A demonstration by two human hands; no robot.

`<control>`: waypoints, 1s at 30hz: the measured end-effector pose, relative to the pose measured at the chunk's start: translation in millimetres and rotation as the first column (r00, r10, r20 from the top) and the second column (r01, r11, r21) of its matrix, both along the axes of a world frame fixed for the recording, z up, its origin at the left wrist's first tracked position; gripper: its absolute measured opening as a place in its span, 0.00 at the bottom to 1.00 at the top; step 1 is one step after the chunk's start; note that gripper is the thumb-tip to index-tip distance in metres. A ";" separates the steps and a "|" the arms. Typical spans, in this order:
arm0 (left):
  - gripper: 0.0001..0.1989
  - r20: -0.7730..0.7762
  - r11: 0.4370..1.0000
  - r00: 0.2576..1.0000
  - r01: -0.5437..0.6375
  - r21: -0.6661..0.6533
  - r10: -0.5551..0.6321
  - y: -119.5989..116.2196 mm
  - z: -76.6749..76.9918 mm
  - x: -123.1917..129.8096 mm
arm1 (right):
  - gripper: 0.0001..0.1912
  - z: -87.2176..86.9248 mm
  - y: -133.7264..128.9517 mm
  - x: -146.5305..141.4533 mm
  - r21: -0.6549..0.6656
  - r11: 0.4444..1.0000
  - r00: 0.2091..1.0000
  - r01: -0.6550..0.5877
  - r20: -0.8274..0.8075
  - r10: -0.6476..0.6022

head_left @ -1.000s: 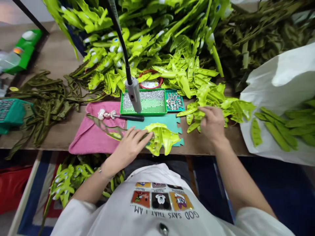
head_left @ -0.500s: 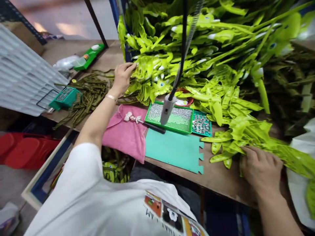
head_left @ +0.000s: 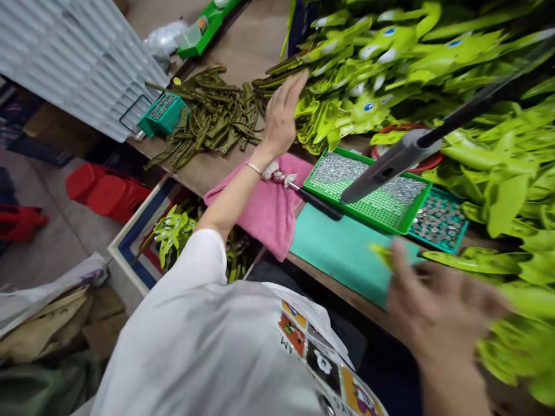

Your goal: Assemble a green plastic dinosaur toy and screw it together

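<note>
Your L hand (head_left: 281, 122) is up by the flat green toy pcs (head_left: 321, 118), w/ its fingers close together; can't tell if that grip has hold of any. Those pcs lie just R of it, and the dark green strips (head_left: 217, 115) lie just L. Your R hand (head_left: 437, 306) is blurry, but its grip looks pinched on a thin green pc (head_left: 381, 253). The long way of that pc runs up and L from your fingers, w/ the tip by the teal mat (head_left: 338, 248) on the worktop (head_left: 197, 176). R hand is much nearer the mat; L hand is nearer the strips. The green tray (head_left: 359, 215) sits between both hands.
</note>
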State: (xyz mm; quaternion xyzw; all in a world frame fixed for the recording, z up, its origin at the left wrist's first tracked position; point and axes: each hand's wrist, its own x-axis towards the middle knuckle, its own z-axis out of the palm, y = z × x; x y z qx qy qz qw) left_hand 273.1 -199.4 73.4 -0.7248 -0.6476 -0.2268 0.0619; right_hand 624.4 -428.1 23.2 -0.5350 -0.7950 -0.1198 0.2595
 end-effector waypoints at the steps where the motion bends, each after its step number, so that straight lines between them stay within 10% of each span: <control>1: 0.33 -0.006 0.994 0.998 -0.065 -0.082 0.065 -19.0 -5.9 -11.9 | 0.37 -2.1 -2.0 -28.7 -0.009 0.993 0.989 -0.115 0.097 0.115; 6: 0.25 -0.024 0.853 0.889 -0.446 -0.271 0.457 -53.7 -34.9 -86.2 | 0.33 -31.1 -11.5 -106.4 -0.251 0.933 0.956 -0.257 0.074 0.283; 10: 0.26 -0.052 0.892 0.940 -0.335 -0.302 0.336 -29.9 -41.9 -113.9 | 0.34 -35.4 -12.7 -101.2 -0.242 0.931 0.957 -0.274 0.025 0.288; 13: 0.31 -0.075 0.912 0.974 -0.226 -0.341 0.213 -7.6 -39.3 -113.4 | 0.35 -25.6 -13.1 -86.6 -0.161 0.949 0.962 -0.272 -0.035 0.270; 24: 0.23 -0.130 0.816 0.902 -0.428 -0.388 0.412 -7.1 -49.0 -92.6 | 0.32 -23.5 -21.3 -62.3 -0.058 0.996 0.988 -0.060 -0.146 0.051; 30: 0.29 -0.173 0.748 0.860 -0.504 -0.431 0.480 -60.2 -31.9 -90.7 | 0.28 -17.0 -19.0 -52.8 -0.026 0.999 0.983 -0.022 -0.185 0.017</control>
